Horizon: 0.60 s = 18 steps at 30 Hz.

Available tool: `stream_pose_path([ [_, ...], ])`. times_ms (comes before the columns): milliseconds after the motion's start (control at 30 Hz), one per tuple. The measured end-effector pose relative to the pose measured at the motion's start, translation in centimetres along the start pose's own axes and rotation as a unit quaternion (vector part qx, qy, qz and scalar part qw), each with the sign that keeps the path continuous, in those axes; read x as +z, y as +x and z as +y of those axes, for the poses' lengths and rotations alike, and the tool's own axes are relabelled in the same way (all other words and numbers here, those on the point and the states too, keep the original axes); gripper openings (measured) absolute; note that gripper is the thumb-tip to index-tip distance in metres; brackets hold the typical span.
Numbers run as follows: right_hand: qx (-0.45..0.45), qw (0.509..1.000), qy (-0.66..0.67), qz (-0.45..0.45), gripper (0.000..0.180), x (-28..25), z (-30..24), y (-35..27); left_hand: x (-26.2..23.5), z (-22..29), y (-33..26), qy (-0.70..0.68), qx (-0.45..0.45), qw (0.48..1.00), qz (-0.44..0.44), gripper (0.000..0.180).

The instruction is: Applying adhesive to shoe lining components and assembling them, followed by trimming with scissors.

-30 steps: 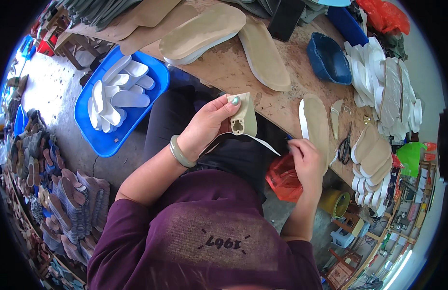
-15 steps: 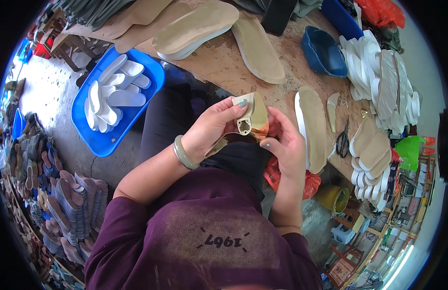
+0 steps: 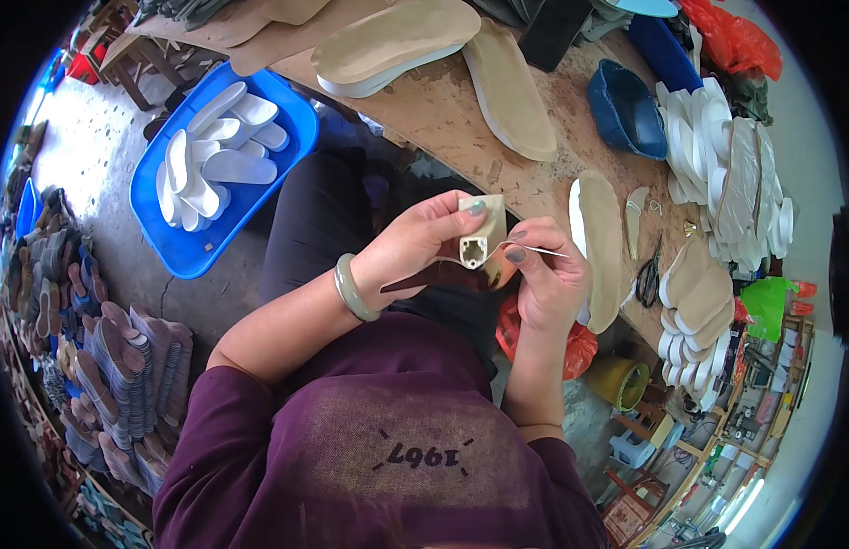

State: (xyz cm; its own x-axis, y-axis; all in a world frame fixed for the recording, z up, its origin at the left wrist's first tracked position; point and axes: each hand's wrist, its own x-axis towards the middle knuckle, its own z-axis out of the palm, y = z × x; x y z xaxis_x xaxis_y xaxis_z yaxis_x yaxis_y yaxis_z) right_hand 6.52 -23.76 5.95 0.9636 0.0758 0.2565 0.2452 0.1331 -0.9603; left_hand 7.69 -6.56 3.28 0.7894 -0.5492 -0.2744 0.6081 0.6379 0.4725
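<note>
My left hand (image 3: 424,236) grips a cream shoe heel (image 3: 474,252), thumb on top. Its hollow end, with small holes, points toward me. A thin sheet of shiny copper-coloured covering (image 3: 494,272) lies around the heel and spreads out on both sides. Between thumb and fingers, my right hand (image 3: 551,274) pinches the covering's right edge, which shows as a thin pale line. Both hands are held above my lap, just off the table's near edge. The fingers of my left hand under the heel are partly hidden.
Beige-topped white soles (image 3: 600,247) lie on the wooden table (image 3: 443,119). A dark blue bowl (image 3: 626,110), black scissors (image 3: 648,274) and stacked white soles (image 3: 717,156) are at the right. On the left, a blue basin (image 3: 188,261) holds white soles; grey insole stacks (image 3: 136,366) stand below it.
My right hand has closed on the covering's edge and drawn it out to the right. The heel, in my left hand, has come slightly nearer to me.
</note>
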Motion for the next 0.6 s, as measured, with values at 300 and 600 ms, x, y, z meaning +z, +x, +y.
stream_pose_path([
  [300, -0.071, 0.995, -0.070, 0.002, 0.018, -0.2, 1.0, -0.6, 0.2, 0.1, -0.6, 0.041, -0.001, 0.995, -0.093, 0.018],
  [600, -0.060, 0.995, -0.080, -0.006, 0.018, -0.4, 0.8, -0.7, -0.5, -0.8, -0.3, 0.055, 0.046, 0.991, -0.109, 0.017],
])
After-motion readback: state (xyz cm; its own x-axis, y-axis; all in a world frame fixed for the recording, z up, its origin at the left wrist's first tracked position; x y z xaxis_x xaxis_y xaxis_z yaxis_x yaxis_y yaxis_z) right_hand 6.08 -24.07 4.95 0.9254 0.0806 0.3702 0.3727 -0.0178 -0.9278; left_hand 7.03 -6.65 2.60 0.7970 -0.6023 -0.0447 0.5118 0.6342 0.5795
